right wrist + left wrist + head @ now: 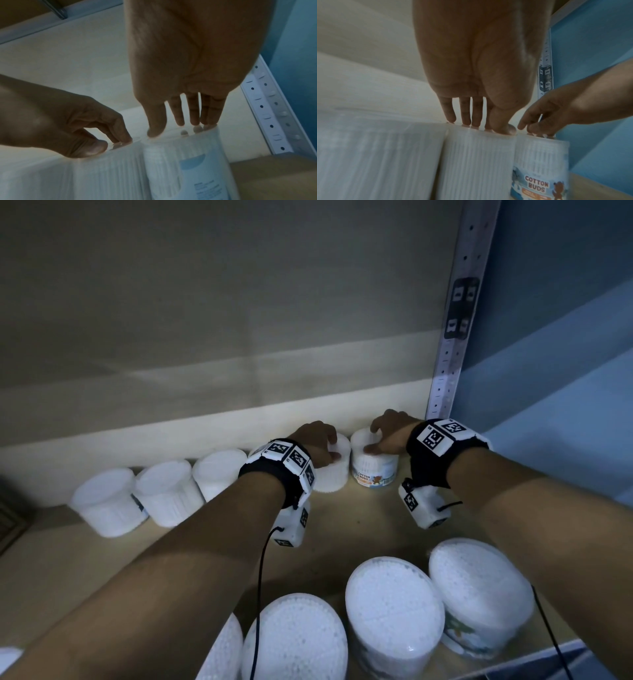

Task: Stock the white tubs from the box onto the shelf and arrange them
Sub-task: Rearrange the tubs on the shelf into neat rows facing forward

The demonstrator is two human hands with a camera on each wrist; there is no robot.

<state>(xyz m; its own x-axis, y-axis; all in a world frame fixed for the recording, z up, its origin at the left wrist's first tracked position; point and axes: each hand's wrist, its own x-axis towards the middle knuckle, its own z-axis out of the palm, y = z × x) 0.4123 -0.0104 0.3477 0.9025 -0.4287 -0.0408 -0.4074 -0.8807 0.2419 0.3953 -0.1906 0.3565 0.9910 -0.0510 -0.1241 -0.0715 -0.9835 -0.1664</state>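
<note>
White ribbed plastic tubs of cotton buds stand in a row along the back wall of the tan wooden shelf (387, 518). The left hand (317, 441) grips the unlabelled tub (334, 474) from above, fingertips (465, 121) curled over its lid rim; the right hand (388, 434) grips the labelled "COTTON BUDS" tub (375, 465) likewise, at the row's right end beside the perforated grey upright (452, 344). Both tubs stand upright, sides touching. Judgement: press down lightly, slide both back to the wall, keep labels facing front, then release.

Tubs (164, 494) along shelf (342, 525) back; more tubs (394, 607) in front
</note>
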